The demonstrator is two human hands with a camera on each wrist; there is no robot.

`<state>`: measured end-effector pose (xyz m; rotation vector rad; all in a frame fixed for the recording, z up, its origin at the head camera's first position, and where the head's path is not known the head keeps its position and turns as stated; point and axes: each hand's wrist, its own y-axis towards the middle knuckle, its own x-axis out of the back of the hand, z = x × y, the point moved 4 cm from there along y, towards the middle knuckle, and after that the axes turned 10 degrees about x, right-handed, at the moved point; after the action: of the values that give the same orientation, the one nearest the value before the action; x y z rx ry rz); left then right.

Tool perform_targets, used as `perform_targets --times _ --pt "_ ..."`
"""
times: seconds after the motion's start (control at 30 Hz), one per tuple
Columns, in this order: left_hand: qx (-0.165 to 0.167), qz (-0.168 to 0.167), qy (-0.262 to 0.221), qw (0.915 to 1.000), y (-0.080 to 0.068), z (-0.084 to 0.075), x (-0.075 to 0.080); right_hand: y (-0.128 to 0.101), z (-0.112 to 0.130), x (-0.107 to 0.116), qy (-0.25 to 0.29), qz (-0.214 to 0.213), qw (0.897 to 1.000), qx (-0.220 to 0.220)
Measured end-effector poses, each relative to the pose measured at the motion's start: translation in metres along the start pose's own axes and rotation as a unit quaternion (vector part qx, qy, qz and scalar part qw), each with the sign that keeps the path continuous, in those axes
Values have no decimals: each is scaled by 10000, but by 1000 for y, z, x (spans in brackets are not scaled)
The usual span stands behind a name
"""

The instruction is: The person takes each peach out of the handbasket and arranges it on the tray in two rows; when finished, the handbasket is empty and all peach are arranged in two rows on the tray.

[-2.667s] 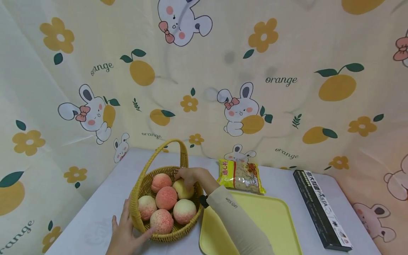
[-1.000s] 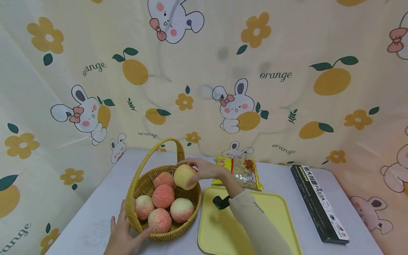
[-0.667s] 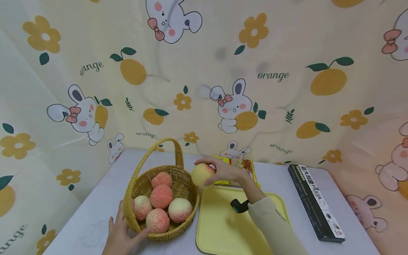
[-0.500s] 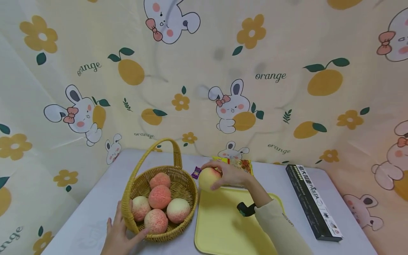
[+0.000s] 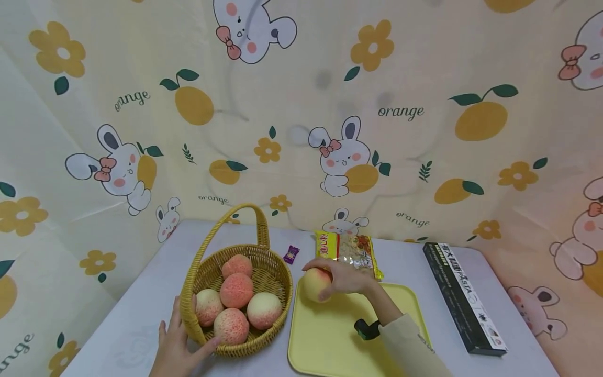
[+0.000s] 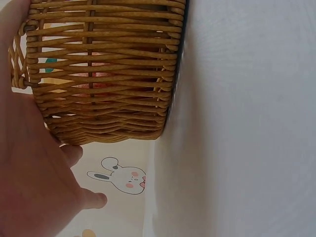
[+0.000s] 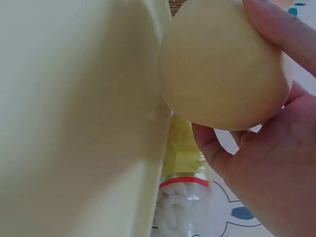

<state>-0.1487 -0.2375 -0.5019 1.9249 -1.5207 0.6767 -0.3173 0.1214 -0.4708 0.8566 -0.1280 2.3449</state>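
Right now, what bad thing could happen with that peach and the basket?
The right hand holds the peach at the far corner of the yellow tray. It is round, so once let go it might roll toward the tray's low rim. The basket still has five peaches, and only the left hand steadies it, so a bump could perhaps tip or slide it.
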Motion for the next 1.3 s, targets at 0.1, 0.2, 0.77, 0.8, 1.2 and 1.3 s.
perform_targets --times 0.1,0.2,0.77,0.8,1.2,1.3 --pt "13 10 20 10000 0 0 0 -1 -4 -4 -94 -52 9999 -17" --pt "23 0 67 10000 1 0 0 0 -6 -9 81 -52 9997 216" --pt "17 -1 178 9998 0 -2 1 -1 -16 -19 445 -206 9979 416" --pt "28 -3 191 9998 0 -2 1 -1 -17 -19 455 -210 9979 411" --pt "110 74 167 9998 -1 -2 0 2 -9 -4 255 -320 9990 157" --pt "123 106 156 9997 -1 -2 0 9 -3 0 146 -328 9991 243"
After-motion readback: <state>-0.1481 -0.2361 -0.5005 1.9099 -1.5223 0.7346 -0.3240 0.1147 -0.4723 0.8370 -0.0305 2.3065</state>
